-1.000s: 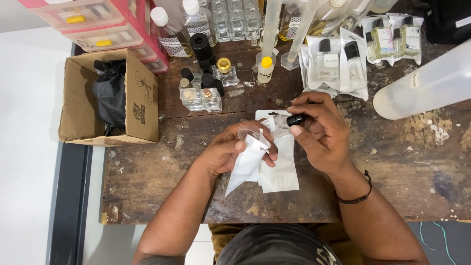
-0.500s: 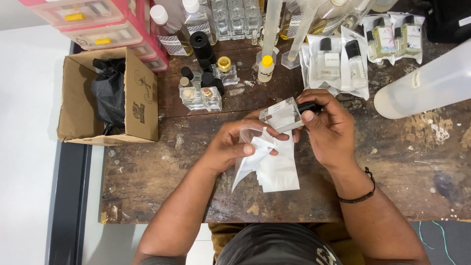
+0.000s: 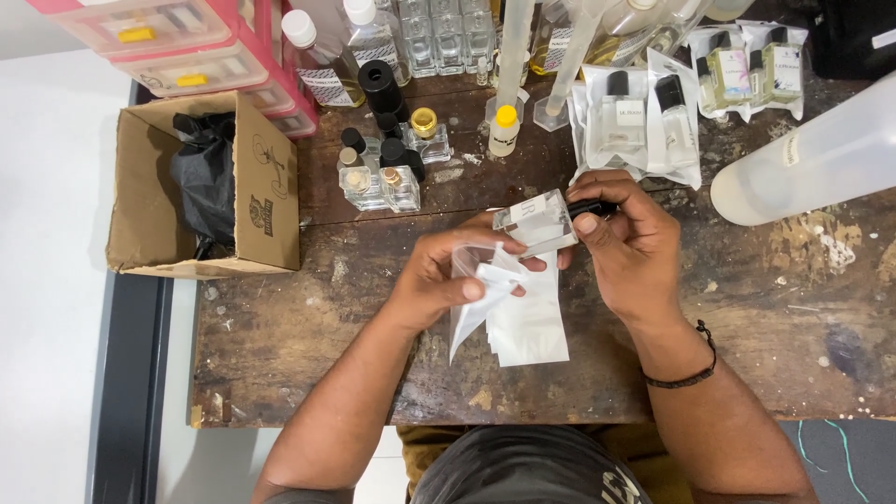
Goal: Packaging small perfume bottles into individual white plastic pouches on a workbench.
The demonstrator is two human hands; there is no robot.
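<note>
over the worn wooden table (image 3: 308,308), my right hand (image 3: 635,252) grips the square glass bottle (image 3: 537,222) by its black cap, base toward the clear pouch (image 3: 481,280) pinched open in my left hand (image 3: 443,275); i'd keep that mouth wide and slide it straight.

In my right hand (image 3: 635,252) I have a small square clear glass bottle (image 3: 536,222) with a black cap (image 3: 586,206). It lies tilted on its side, cap end toward my right fingers, its flat face with a pale label turned up. Its lower end sits at the open mouth of a clear-fronted, white-backed zip pouch (image 3: 478,285), which my left hand (image 3: 439,275) pinches open, thumb on the front film. Under that pouch a small stack of flat white pouches (image 3: 532,327) rests on the worn wooden table (image 3: 747,317).
</note>
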